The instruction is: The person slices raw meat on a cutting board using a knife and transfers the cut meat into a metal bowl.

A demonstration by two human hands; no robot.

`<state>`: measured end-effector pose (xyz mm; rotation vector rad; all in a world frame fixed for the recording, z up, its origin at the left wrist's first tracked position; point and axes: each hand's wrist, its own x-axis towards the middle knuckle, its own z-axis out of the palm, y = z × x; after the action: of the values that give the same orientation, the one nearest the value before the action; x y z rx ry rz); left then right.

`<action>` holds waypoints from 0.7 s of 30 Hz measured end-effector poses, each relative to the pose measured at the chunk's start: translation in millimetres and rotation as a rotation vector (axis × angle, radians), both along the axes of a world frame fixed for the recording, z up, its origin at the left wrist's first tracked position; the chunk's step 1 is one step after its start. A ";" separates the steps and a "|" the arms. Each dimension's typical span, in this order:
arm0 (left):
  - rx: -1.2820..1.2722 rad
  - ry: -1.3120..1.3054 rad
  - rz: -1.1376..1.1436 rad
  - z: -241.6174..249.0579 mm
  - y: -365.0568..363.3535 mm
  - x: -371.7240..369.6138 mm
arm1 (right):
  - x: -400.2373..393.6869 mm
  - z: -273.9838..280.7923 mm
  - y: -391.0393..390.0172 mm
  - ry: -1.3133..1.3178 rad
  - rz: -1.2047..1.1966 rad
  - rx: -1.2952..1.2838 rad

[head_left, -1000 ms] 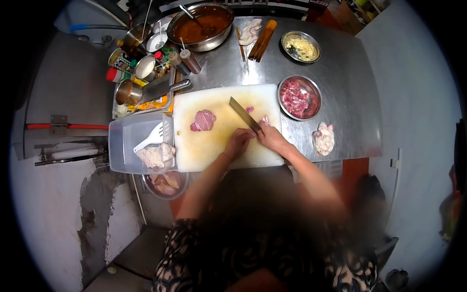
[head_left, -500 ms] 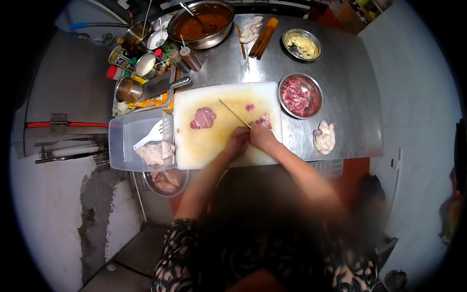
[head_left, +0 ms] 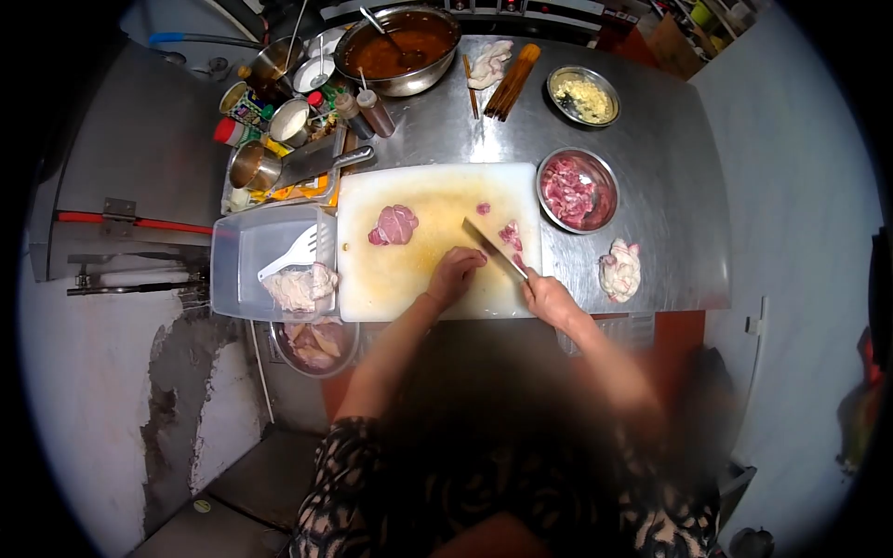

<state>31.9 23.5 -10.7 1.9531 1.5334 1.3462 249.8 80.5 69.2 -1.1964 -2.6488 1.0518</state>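
My right hand [head_left: 551, 299] is closed round the handle of a kitchen knife [head_left: 491, 245], its blade slanting up and left over the white cutting board [head_left: 377, 288]. To the left of the blade, my left hand [head_left: 454, 274] has its fingers curled together on the board, with a bit of pink meat at the fingertips, mostly hidden. Small cut pieces of meat [head_left: 510, 233] lie just right of the blade. One more small piece [head_left: 483, 208] sits above it. A larger round slab of meat [head_left: 394, 225] rests on the board's left part.
A steel bowl of cut meat [head_left: 569, 192] and a pale, skin-like lump [head_left: 620, 271] lie to the right. On the left stands a plastic tub [head_left: 233, 270] with a white spatula. Behind are a bowl of red-brown sauce [head_left: 395, 48], skewers [head_left: 513, 82] and chopped garlic-like bits [head_left: 584, 98].
My hands, close together before, are now apart. The right hand has moved right and toward me with the knife, whose tip has shifted right. The view has shifted slightly.
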 end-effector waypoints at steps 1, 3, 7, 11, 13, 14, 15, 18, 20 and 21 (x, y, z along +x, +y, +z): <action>0.000 0.000 0.001 -1.2 -0.1 0.1 | -0.6 6.2 -0.3 -0.019 0.028 -0.032; -0.020 0.008 0.032 -3.9 -1.9 0.1 | -4.7 6.8 4.3 -0.021 0.045 -0.062; -0.030 -0.010 0.066 -8.8 -2.5 -0.3 | -27.3 -12.9 15.8 0.006 0.070 -0.109; -0.012 -0.009 0.036 -9.3 -3.3 0.5 | -75.2 -32.6 32.2 0.126 0.063 -0.102; 0.004 0.020 0.039 -7.5 -2.8 -1.5 | -91.0 -33.4 35.8 -0.022 0.054 -0.129; 0.011 0.029 0.022 -6.5 -1.6 -2.5 | -88.0 -34.3 35.7 -0.019 0.054 -0.125; 0.016 0.034 0.005 -7.4 -1.7 -2.2 | -77.6 -40.8 33.6 0.092 0.042 -0.079; 0.023 0.061 0.027 -14.4 -0.3 -3.3 | -42.2 -2.5 20.8 0.093 -0.091 -0.265; -0.007 0.140 0.070 -4.0 0.1 -1.2 | -17.7 3.4 11.5 -0.023 -0.210 -0.494; -0.048 0.223 0.109 2.6 -1.9 0.6 | -5.9 -15.9 6.4 0.039 -0.189 -0.259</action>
<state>32.5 21.6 -8.1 2.0746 1.7791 1.1510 243.9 86.9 53.3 -1.4213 -2.3666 1.3975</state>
